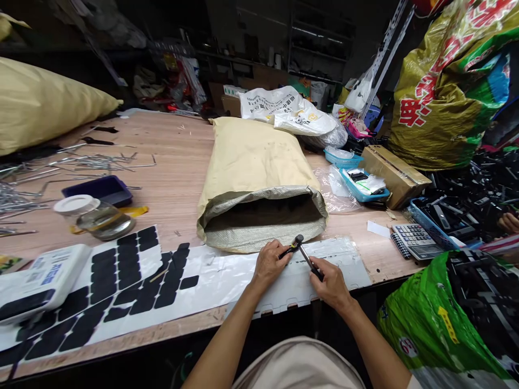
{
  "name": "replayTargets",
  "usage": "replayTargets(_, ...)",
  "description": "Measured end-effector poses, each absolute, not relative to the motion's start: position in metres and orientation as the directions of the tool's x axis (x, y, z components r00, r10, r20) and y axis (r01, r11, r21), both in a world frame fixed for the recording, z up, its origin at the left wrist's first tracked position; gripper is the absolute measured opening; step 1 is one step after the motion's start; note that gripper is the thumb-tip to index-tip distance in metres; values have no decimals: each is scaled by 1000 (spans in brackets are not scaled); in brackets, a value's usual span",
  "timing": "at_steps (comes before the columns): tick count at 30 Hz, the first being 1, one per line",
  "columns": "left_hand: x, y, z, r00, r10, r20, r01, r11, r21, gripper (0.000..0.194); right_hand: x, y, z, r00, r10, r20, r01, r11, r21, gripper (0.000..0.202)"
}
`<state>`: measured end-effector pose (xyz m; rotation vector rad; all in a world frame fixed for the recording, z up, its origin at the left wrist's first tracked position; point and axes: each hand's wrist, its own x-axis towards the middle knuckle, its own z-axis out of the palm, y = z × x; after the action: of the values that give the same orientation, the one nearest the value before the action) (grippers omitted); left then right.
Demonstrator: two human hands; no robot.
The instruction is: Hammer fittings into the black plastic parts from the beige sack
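Note:
My left hand (267,265) is closed, its fingers pinching a small black piece with a yellow mark (287,251). In my right hand (332,283) is a metal-shafted tool with a black grip (308,257); its far end meets a rounded black end beside the left fingertips. Whether that black end belongs to the tool or to the piece, I cannot tell. Both hands are over a whitish sheet (344,265) at the table's front edge. Just beyond them lies a large tan sack (255,156), its mouth open toward me and its inside dark.
Black adhesive pads on white sheets (190,300), a white scale-like device (48,275), a lidded jar (105,219) and bent metal rods (101,162) lie left. Right are a calculator (413,237), a cardboard box (393,173) and a green bag (421,308). Another person's hand (508,222) shows far right.

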<state>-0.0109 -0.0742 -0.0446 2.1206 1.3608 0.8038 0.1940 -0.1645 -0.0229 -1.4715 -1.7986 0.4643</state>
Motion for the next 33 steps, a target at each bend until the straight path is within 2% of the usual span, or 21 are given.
replayTargets(7, -16, -91, -25, 334, 913, 236, 578, -396, 713, 20, 216, -112, -28, 186, 970, 156, 605, 12, -796, 41)
replayTargets(10, -23, -126, -14, 464, 846, 262, 501, -495, 710, 21, 223, -102, -40, 219, 967, 131, 511, 0, -859, 43)
replayTargets(13, -28, -168, -12, 574, 764, 295, 459, -598, 656, 17, 225, -103, -46, 224, 966, 127, 491, 1, -871, 45)
replayTargets(17, -27, -204, -23, 608, 746, 271, 532, -636, 559, 17, 223, -106, -45, 224, 967, 119, 499, -8, -867, 43)
replayTargets(21, -18, -205, -28, 610, 744, 272, 545, -644, 537, 24, 222, -106, -43, 227, 963, 146, 505, 12, -863, 41)
replayTargets(24, -3, -175, -20, 535, 781, 322, 553, -611, 566, 14, 221, -107, -44, 219, 961, 165, 499, 35, -866, 39)
replayTargets(28, 25, -92, -4, 286, 892, 351, 651, -449, 612, 17, 221, -107, -42, 201, 966, 163, 472, 51, -880, 37)
replayTargets(31, 45, -21, 4, 57, 966, 252, 741, -210, 638, 26, 221, -107, -41, 192, 970, 147, 447, 47, -893, 37)
replayTargets(33, 54, 17, 7, -32, 994, 105, 790, -39, 612, 30, 221, -106, -42, 198, 969, 149, 446, 46, -894, 38)
